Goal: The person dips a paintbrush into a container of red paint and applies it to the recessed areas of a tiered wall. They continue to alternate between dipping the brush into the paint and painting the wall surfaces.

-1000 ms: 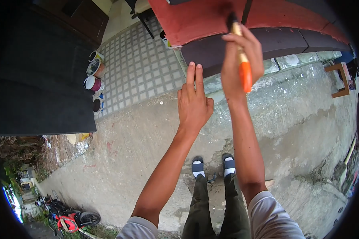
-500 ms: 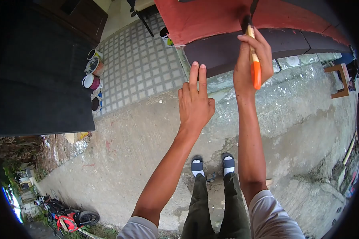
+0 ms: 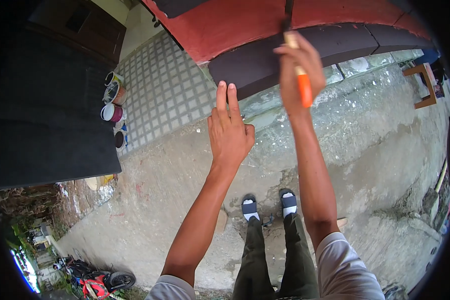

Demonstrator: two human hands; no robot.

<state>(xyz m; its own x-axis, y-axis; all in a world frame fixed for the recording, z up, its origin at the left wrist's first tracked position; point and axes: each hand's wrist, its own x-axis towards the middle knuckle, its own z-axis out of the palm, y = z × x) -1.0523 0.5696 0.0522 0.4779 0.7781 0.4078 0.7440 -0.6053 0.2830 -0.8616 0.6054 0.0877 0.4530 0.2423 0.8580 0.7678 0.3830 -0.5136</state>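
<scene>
My right hand (image 3: 301, 75) is wrapped round a paintbrush (image 3: 303, 89) with a pale wooden handle and an orange end. Its dark bristles point up at the red wall (image 3: 235, 31), beside a dark vertical line; the brush tip is blurred. Below the red runs a dark purple-grey band (image 3: 257, 62) along the wall's foot. My left hand (image 3: 230, 132) is held out with two fingers stretched and the others bent, holding nothing. Those fingertips overlap the lower left end of the dark band in this view.
Paint buckets (image 3: 113, 113) stand in a row at the left edge of the tiled floor (image 3: 155, 85). A brown wooden stool (image 3: 425, 92) is at the right. My feet in sandals (image 3: 249, 204) stand on rough concrete. A red motorbike (image 3: 97, 282) lies in view at the lower left.
My right hand and the brush have shifted left and slightly up along the red wall. My left hand has moved a little left in view, still stretched out; the camera view has shifted too.
</scene>
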